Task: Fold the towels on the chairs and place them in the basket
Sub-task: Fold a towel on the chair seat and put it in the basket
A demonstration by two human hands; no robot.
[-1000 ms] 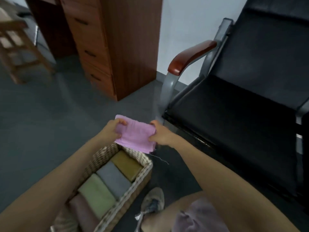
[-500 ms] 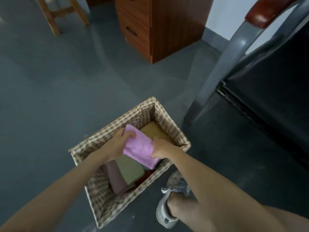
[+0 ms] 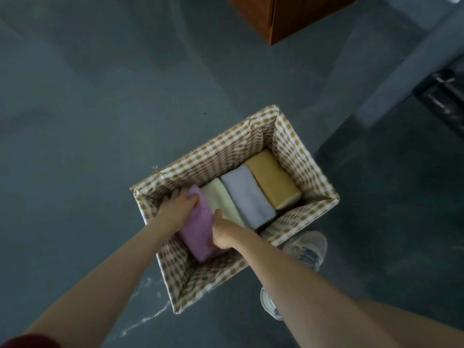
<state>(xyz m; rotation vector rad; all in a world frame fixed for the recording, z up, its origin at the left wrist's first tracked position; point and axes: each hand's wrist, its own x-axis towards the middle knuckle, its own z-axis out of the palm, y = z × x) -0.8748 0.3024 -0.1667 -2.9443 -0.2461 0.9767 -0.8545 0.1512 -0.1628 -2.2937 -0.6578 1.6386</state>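
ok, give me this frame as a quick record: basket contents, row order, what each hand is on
basket: checked lining, on the floor, beside a shoe
row, near to far: purple towel, pale green towel, grey towel, mustard towel
purple towel: folded, inside the basket, against the pale green towel
left hand: grips the purple towel's far end
right hand: holds its near side

no readable text, no labels, no brands, no numbers, no signs anywhere in view
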